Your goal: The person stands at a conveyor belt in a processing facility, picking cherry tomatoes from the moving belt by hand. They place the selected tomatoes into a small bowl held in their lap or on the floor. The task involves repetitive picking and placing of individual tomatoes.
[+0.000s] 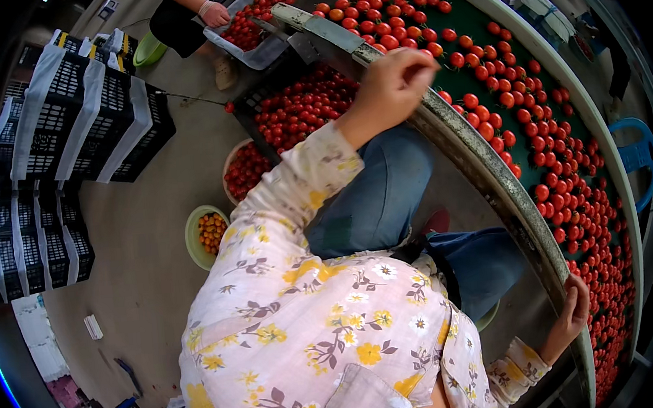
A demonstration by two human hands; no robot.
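A green conveyor belt [464, 17] carrying many red cherry tomatoes [553, 157] curves along the right side. Over its near metal rail [492, 191], my left hand [389, 89] is bent with curled fingers, close to a few tomatoes. Its fingertips are blurred, and whether they pinch one is unclear. Lower down, my right hand [568, 311] is at the same rail, its fingers partly bent beside the densely spread tomatoes. What lies under that palm is hidden.
A black crate [255, 103] of tomatoes stands left of the rail, beside a tub [229, 154] of tomatoes and a bowl [195, 249] of orange ones. Black crates [106, 112] are stacked at left. Another person's hand [214, 14] is by a plastic bin [260, 57].
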